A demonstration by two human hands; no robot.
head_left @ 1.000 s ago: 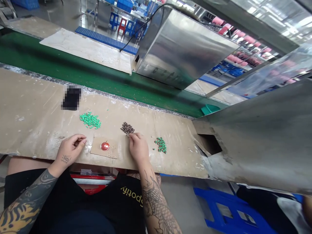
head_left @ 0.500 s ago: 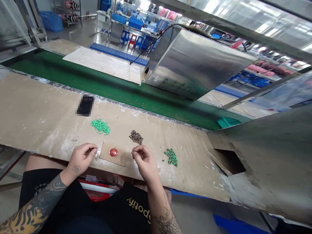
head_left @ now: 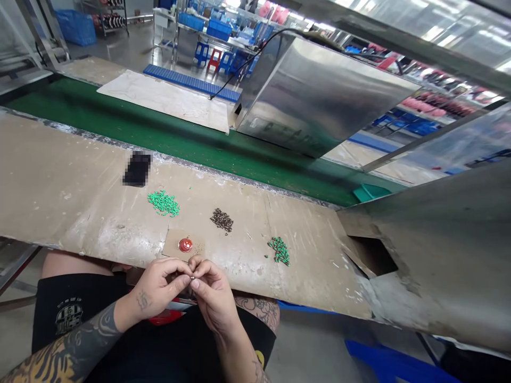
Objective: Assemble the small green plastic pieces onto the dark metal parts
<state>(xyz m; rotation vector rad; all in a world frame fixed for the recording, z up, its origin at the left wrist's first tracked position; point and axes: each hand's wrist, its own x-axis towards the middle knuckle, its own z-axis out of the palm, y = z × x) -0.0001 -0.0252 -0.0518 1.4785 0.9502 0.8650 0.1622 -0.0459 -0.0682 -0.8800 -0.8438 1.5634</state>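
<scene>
My left hand (head_left: 170,279) and my right hand (head_left: 209,284) meet fingertip to fingertip at the table's front edge. Both are closed in a pinch around something tiny, too small to name. Just beyond them lies a cardboard piece (head_left: 172,247), bearing a small round red container (head_left: 185,244) and a scatter of tiny grains (head_left: 198,248). Farther back sit a pile of small green pieces (head_left: 163,203) and a pile of dark brown pieces (head_left: 222,220). To the right is a pile of green-and-dark pieces (head_left: 279,250).
A dark pixelated object (head_left: 137,169) lies at the back left of the worktable (head_left: 88,181). Behind runs a green conveyor belt (head_left: 167,138), with a metal housing (head_left: 319,96) over it. At right, a panel has a square opening (head_left: 373,255).
My hands were apart on either side of the cardboard. They have come together in front of it, fingertips touching around something tiny. The camera view has shifted slightly.
</scene>
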